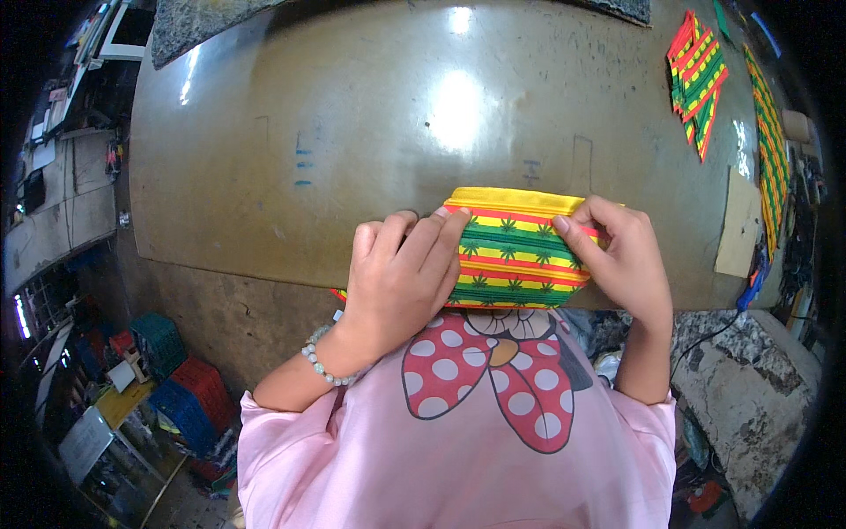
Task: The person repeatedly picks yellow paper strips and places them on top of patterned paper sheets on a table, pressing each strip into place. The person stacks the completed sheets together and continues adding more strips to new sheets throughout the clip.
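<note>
Crates (181, 388) sit on the floor left of the table (352, 132), contents unclear. At the table's near edge, the left hand (401, 273) and right hand (621, 260) clamp the striped pouch (515, 251). Matching pieces (699, 75) lie far right.

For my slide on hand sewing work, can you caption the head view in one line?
Left hand and right hand press a striped fabric pouch flat at the worktable edge.

One striped pouch (514, 251), two hands, one fabric-piece stack (698, 79).
</note>
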A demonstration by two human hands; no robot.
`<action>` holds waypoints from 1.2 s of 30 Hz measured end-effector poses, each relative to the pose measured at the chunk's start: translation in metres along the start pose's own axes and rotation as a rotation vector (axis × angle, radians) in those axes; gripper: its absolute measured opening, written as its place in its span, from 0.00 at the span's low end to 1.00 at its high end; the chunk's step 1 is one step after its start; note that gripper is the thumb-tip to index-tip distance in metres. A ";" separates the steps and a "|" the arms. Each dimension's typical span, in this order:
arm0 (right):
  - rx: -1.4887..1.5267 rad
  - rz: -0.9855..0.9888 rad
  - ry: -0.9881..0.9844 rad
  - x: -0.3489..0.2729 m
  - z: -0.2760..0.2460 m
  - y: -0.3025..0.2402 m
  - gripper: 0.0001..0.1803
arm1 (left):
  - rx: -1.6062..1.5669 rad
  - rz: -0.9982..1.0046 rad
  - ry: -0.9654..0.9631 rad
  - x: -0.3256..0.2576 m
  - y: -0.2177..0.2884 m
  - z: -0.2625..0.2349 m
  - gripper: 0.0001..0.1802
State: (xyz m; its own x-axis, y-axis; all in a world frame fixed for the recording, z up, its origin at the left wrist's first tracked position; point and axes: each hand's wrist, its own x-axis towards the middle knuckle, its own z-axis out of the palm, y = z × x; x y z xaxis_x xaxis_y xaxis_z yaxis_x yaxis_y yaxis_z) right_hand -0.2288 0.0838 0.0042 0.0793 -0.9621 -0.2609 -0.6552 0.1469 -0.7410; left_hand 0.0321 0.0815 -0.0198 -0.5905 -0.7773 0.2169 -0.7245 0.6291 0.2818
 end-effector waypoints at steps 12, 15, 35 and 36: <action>-0.119 -0.001 -0.018 0.006 -0.001 0.001 0.15 | 0.017 -0.036 -0.085 0.002 0.006 -0.006 0.24; -0.119 -0.001 -0.019 0.006 -0.001 0.001 0.16 | 0.050 -0.021 -0.100 0.003 0.006 -0.006 0.24; -0.210 -0.090 0.036 -0.001 -0.005 0.001 0.17 | -0.125 0.174 -0.040 0.027 0.031 0.018 0.26; -0.187 -0.088 0.065 -0.003 -0.007 0.003 0.16 | -0.127 0.165 -0.044 0.025 0.030 0.018 0.26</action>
State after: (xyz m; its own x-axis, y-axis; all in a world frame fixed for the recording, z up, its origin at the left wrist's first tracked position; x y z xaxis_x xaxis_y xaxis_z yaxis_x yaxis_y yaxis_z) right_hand -0.2370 0.0853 0.0070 0.0972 -0.9831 -0.1551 -0.7765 0.0226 -0.6298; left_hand -0.0111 0.0811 -0.0224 -0.7144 -0.6610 0.2296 -0.5677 0.7393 0.3621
